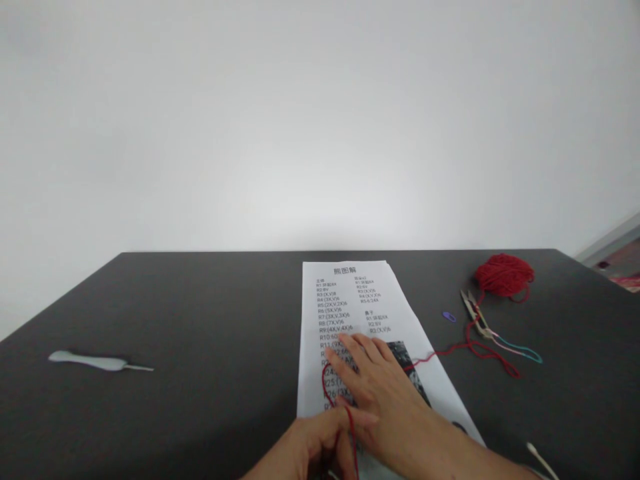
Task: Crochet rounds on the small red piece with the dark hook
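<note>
In the head view, a long sheet of white printed paper (350,300) lies on a dark grey table (150,300), with its top end pointing away from the person. It shows a title in Chinese characters, columns of row instructions and a black-and-white photo (407,370), partly covered.

The right hand (375,393) lies flat on the lower part of this sheet, with the fingers spread apart and not clamped on anything. This placing seems to keep the sheet from moving. The left hand (310,447) is at the bottom edge of the view, with the index finger stretched out and the other fingers curled. A thin red yarn strand (350,433) goes over these fingers, but I cannot tell if they pinch it. The yarn probably runs there so it stays under control.

From there the strand makes a loop on the sheet, seems to pass under the right hand, and continues to the right, across the table, to a round red yarn ball (504,275). Near the ball are small metal thread snips (475,313), a thin teal and pink cord loop (520,350) and a small purple plastic stitch marker (449,317). On the far left lies a pale crochet hook with a wide handle (95,362), away from both hands.
</note>
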`<state>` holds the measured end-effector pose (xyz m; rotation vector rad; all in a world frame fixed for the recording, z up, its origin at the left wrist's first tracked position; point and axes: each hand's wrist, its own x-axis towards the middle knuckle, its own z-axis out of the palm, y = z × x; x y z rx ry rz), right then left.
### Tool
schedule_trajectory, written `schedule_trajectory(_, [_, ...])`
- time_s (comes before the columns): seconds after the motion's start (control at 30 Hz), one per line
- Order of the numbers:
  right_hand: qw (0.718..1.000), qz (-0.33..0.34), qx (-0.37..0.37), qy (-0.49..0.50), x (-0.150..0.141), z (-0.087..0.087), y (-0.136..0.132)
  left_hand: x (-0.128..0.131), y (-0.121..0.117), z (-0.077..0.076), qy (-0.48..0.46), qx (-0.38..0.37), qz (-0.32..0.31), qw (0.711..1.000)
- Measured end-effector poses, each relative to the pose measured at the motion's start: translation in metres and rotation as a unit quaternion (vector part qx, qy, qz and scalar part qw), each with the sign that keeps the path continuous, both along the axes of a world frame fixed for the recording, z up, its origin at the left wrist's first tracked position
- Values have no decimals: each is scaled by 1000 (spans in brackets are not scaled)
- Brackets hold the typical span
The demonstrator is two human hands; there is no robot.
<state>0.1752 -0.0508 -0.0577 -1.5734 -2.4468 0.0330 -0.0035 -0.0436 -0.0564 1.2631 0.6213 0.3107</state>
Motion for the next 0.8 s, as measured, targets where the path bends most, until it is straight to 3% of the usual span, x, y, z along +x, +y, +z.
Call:
schedule_trajectory(0.17, [1000, 19, 7, -23, 1, 0, -1, 3, 1, 5, -39, -5, -3, 999])
schedule_trajectory(0.5, [999, 12, -48, -17, -1, 11, -1, 1, -9, 18, -16, -20, 33, 999])
schedule_trajectory(0.8, [999, 0, -36, 1, 0, 10, -4, 4, -5, 10, -40, 4, 8, 999])
